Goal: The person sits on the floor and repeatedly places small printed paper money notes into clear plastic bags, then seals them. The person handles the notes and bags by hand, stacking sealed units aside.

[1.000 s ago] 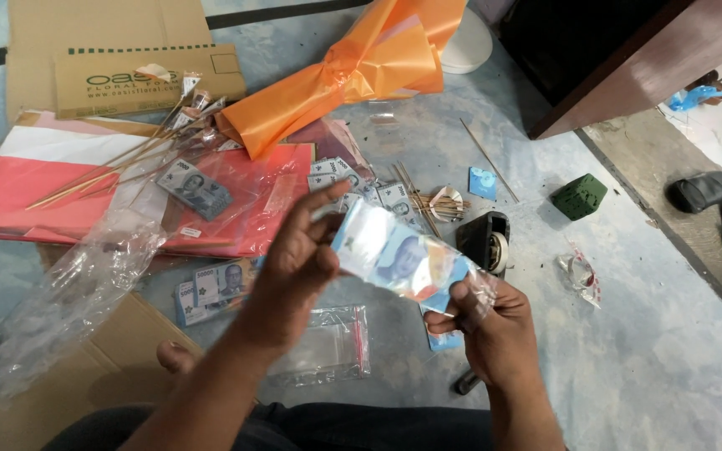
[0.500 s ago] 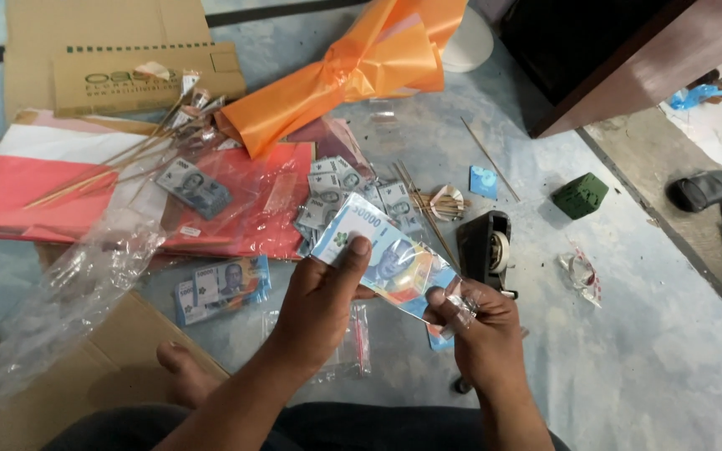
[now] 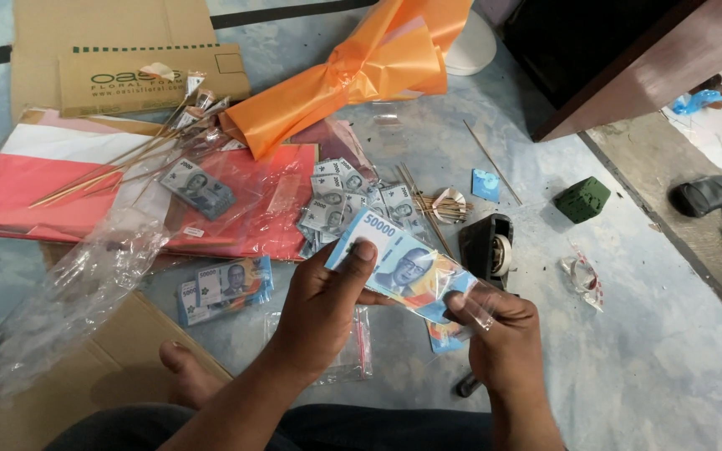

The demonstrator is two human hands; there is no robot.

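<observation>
at frame centre, left hand (image 3: 323,305) and right hand (image 3: 503,334) each have their grip clamped on a blue banknote (image 3: 403,267) in clear sleeve.

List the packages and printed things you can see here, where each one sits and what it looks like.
Cardboard box: top left, flat, brown with green print.
Blue banknote in clear sleeve: centre, held by left hand and right hand.
Bundle of blue notes: floor, left of hands.
Clear plastic bag: lower left, crumpled.
</observation>
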